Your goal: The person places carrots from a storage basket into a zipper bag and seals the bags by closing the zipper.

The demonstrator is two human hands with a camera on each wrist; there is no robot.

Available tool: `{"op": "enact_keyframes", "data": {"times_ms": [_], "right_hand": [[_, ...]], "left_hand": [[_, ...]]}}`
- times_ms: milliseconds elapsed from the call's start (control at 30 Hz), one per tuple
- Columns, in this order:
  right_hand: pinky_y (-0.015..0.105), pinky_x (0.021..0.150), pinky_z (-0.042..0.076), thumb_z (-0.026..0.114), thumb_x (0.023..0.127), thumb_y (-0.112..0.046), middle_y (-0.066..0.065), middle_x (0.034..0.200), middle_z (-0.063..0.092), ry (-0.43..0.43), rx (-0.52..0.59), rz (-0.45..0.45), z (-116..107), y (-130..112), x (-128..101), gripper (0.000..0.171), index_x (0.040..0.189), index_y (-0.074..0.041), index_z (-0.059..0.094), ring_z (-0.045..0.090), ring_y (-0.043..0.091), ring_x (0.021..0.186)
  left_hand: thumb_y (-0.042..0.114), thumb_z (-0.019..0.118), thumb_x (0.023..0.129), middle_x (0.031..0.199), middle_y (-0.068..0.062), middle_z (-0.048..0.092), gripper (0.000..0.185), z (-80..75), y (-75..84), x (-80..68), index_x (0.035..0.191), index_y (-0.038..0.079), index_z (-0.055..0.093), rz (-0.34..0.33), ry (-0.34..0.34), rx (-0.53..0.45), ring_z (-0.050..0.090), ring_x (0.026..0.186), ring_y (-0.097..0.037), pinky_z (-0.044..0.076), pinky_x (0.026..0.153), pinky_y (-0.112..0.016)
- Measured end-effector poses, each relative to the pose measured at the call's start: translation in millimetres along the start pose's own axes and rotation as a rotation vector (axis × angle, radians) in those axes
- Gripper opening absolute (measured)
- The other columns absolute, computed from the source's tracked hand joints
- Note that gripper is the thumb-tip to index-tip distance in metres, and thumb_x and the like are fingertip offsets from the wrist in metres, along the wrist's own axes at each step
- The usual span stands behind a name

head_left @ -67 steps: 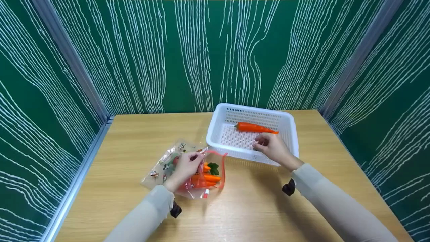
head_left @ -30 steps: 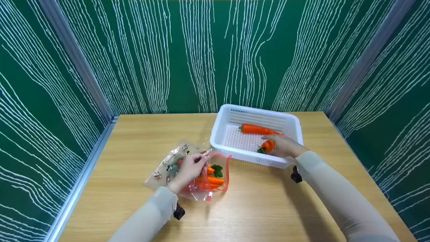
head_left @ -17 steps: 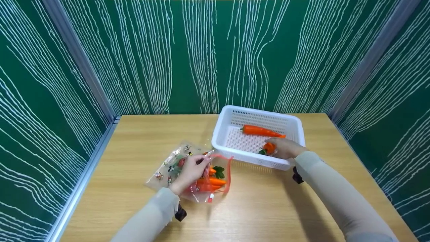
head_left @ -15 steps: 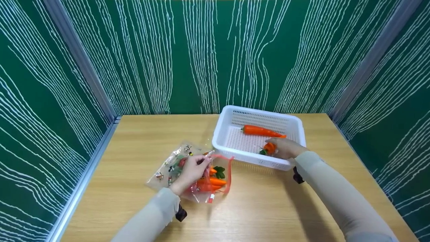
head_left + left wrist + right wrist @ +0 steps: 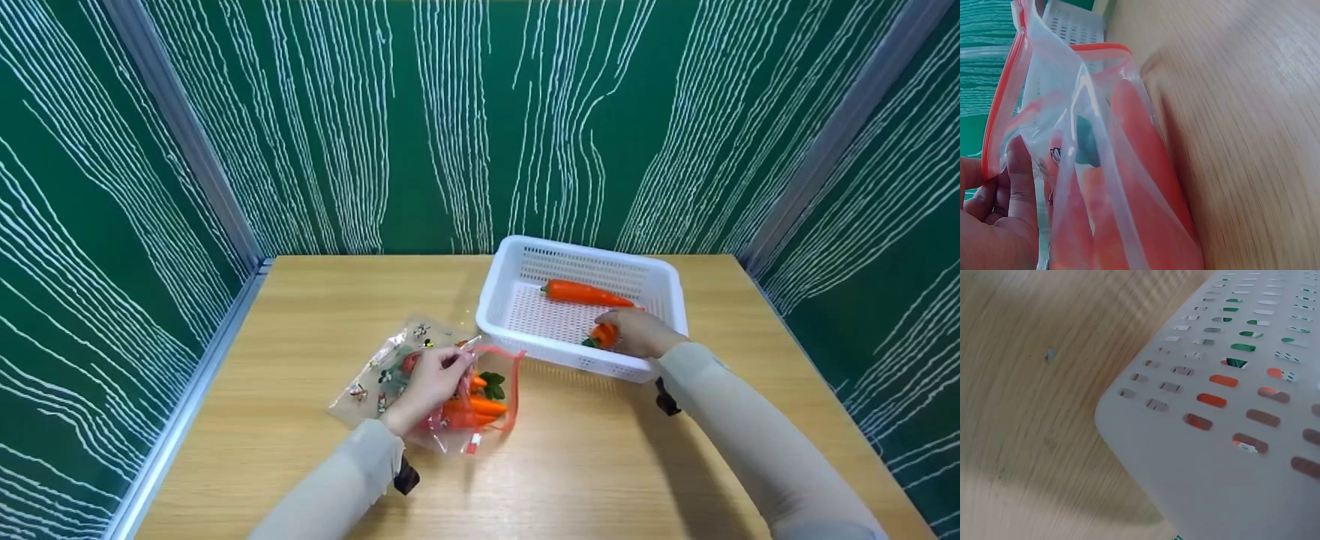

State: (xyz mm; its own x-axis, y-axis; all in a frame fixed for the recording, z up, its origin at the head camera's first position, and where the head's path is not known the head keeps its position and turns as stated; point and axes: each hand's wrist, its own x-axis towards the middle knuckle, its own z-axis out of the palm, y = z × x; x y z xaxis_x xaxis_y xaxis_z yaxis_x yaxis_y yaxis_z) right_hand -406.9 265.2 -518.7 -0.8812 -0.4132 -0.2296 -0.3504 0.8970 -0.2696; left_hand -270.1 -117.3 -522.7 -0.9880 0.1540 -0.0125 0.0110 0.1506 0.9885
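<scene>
My left hand (image 5: 435,379) pinches the rim of a clear zip bag (image 5: 349,394) with a red zip edge and small printed figures. Inside the bag lie several carrots (image 5: 480,407) and a green leaf (image 5: 493,385); the left wrist view shows the bag's mouth apart, with thumb and fingers at the red zip (image 5: 1000,107). My right hand (image 5: 636,332) reaches down into a white plastic basket (image 5: 510,330), fingers curled round an orange vegetable with a green top (image 5: 602,335). Much of that vegetable is hidden by the hand. Behind it, a long carrot (image 5: 581,292) lies in the basket.
The bag and the basket stand close together on a wooden table (image 5: 315,300), the basket at the back right. Green walls with white streaks (image 5: 450,135) enclose the table's back and sides. The basket's slotted side wall (image 5: 1185,455) fills much of the right wrist view.
My right hand has gone from hovering over the basket down into it, and the orange vegetable now shows at its fingers. The left hand keeps its pinch on the bag. The head view has shifted slightly.
</scene>
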Motion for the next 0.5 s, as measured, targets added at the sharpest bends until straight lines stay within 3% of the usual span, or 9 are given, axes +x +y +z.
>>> {"op": "enact_keyframes", "data": {"times_ms": [233, 500], "right_hand": [[0.064, 0.122, 0.043, 0.071, 0.102, -0.002, 0.016, 0.134, 0.074, 0.010, 0.049, -0.006, -1.0, -1.7, -1.6, 0.035, 0.136, -0.008, 0.076, 0.062, 0.034, 0.114], [0.060, 0.114, 0.050, 0.072, 0.102, -0.002, 0.014, 0.124, 0.075, 0.009, -0.015, -0.068, -1.0, -5.1, -5.9, 0.029, 0.127, -0.010, 0.081, 0.061, 0.034, 0.108]], "left_hand": [[0.016, 0.058, 0.114, 0.074, 0.001, 0.062, 0.031, -0.5, -0.8, 1.4, 0.098, -0.008, 0.069, -0.010, -0.017, 0.001, 0.056, 0.061, -0.008, 0.049, 0.057, -0.019], [0.019, 0.058, 0.114, 0.073, 0.000, 0.062, 0.036, -0.9, -1.9, -0.2, 0.098, -0.012, 0.067, -0.006, -0.033, 0.002, 0.056, 0.061, -0.010, 0.048, 0.056, -0.019]]}}
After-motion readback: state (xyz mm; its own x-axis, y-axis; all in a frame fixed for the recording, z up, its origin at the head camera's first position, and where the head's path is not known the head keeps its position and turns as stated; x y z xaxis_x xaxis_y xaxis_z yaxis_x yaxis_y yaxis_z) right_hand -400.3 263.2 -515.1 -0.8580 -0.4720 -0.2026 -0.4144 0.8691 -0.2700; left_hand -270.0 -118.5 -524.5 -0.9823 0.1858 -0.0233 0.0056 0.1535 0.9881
